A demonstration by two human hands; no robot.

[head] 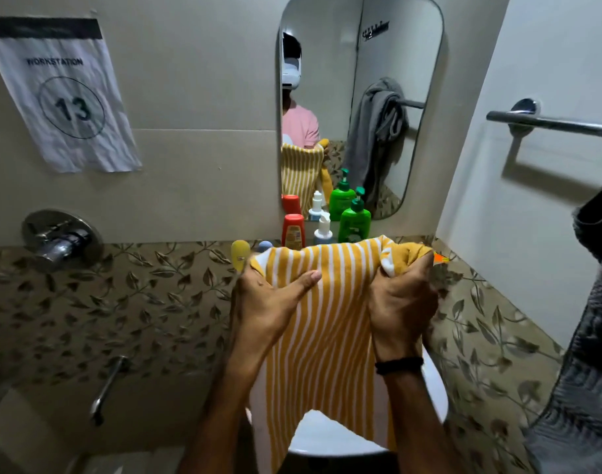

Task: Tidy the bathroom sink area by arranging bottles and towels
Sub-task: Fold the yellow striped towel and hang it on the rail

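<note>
I hold the yellow & white striped towel (327, 302) up w/ both hands, mid frame, over the white sink (330, 436). My left hand (272, 302) pinches the top left edge, thumb flat across the front. My right hand (404, 302) is a tight fist on the top right corner. Behind the towel, by the mirror (361, 97): red bottle (292, 230), small white pump bottle (323, 230), green pump bottle (354, 222). A grey towel (586, 336) hangs at the right edge.
</note>
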